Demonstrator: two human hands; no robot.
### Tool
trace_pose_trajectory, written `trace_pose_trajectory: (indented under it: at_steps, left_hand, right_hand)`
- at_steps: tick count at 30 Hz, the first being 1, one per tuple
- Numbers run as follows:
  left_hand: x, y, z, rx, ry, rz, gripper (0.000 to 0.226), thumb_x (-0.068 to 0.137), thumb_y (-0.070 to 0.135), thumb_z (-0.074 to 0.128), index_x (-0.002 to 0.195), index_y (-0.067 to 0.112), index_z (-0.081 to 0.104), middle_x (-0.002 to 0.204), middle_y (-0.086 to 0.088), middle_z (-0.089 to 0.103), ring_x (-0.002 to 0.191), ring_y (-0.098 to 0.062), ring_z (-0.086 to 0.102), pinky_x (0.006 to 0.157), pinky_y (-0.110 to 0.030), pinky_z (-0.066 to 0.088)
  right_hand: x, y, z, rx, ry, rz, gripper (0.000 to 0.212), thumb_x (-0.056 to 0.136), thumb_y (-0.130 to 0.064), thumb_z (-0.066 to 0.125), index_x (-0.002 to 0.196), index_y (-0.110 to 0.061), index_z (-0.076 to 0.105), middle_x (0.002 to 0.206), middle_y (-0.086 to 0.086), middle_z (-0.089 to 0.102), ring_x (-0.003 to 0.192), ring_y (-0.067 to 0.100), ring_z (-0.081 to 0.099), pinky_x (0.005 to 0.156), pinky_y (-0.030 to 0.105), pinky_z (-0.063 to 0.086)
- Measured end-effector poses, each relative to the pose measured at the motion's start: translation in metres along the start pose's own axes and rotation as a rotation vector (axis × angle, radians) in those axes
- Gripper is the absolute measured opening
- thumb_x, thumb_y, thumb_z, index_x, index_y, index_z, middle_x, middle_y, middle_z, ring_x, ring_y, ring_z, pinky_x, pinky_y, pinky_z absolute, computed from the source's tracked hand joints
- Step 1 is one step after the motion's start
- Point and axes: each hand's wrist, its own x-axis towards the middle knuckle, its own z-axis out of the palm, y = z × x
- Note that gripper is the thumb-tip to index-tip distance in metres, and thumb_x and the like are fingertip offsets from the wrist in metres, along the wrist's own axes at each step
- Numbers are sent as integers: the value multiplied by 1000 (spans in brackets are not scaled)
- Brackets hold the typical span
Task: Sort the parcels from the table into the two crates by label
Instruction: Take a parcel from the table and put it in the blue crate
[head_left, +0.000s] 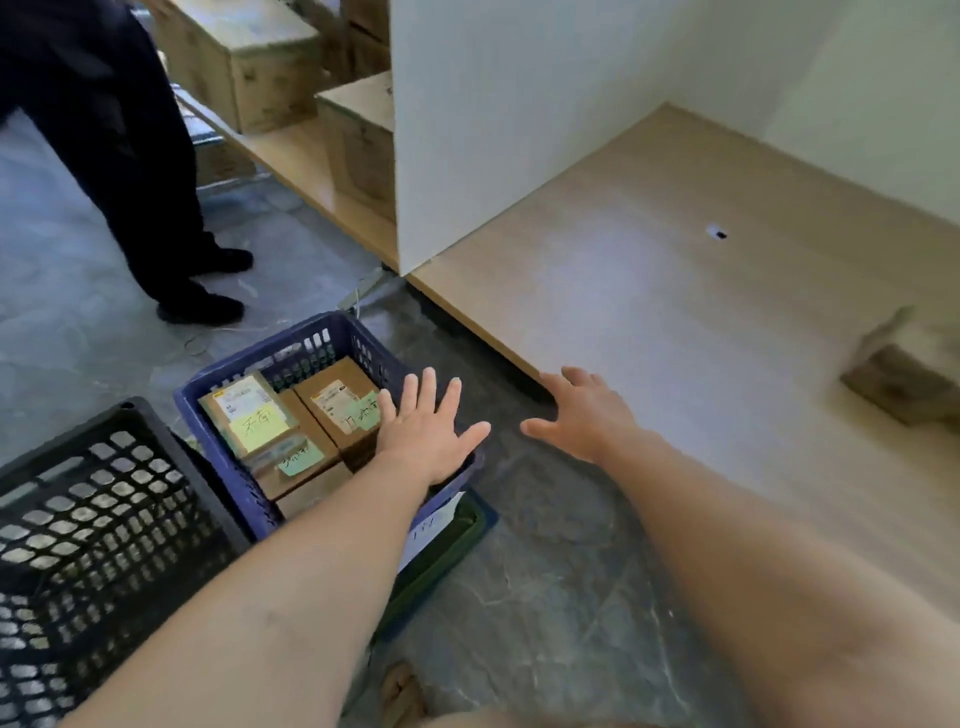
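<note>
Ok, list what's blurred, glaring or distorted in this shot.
Head view: the parcel at the right of the table is smeared by blur; a pale sheen washes the tabletop; the sticky notes in the blue crate look fairly sharp; the wide-angle lens stretches both forearms toward the bottom edge.

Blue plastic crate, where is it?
Head view, lower left: the blue plastic crate stands between the black plastic crate and the wooden table, under the left hand.
</note>
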Motion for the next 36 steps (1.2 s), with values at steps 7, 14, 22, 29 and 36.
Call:
trace_pose_trajectory:
  at_steps: [7, 14, 22, 29, 36]
  left_hand:
    - [-22, 111, -7, 77, 50, 154, 77, 94, 69, 11, 155, 25, -10, 161, -11, -17, 149, -30, -15, 119, -54, -5]
    - [-72, 258, 14, 140, 40, 349, 77, 95, 68, 13, 154, 26, -13, 160, -10, -22, 148, -29, -18, 119, -53, -6]
    - [-120, 397, 45, 197, 65, 507, 76, 95, 68, 14, 153, 27, -14, 160, -10, -22, 148, -29, -17, 118, -48, -8]
    - [-160, 486, 68, 283, 60, 649, 75, 96, 66, 13, 154, 26, -13, 161, -11, -18, 149, -28, -14, 119, -45, -7]
    - [-172, 558, 81, 337, 65, 783, 76, 96, 66, 15, 155, 24, -8, 162, -11, -12, 150, -28, -11, 121, -45, -4]
  right_hand:
    - [-72, 103, -12, 112, 87, 128, 73, 92, -56, 52, 152, -28, 22, 160, 4, 19, 145, 26, 22, 113, 44, 29]
    - [-167, 223, -10, 164, 226, 287, 70, 93, -55, 50, 151, -26, 26, 159, 6, 23, 144, 27, 25, 113, 45, 31]
    - [-274, 343, 6, 222, 299, 434, 70, 93, -56, 49, 152, -24, 27, 158, 8, 24, 144, 25, 23, 113, 43, 30]
    - [-347, 413, 28, 294, 384, 595, 69, 93, -54, 51, 151, -23, 29, 157, 5, 28, 142, 25, 29, 112, 44, 33]
    - [-395, 468, 50, 373, 369, 744, 69, 94, -53, 51, 151, -21, 29, 155, 6, 30, 143, 23, 27, 115, 42, 31]
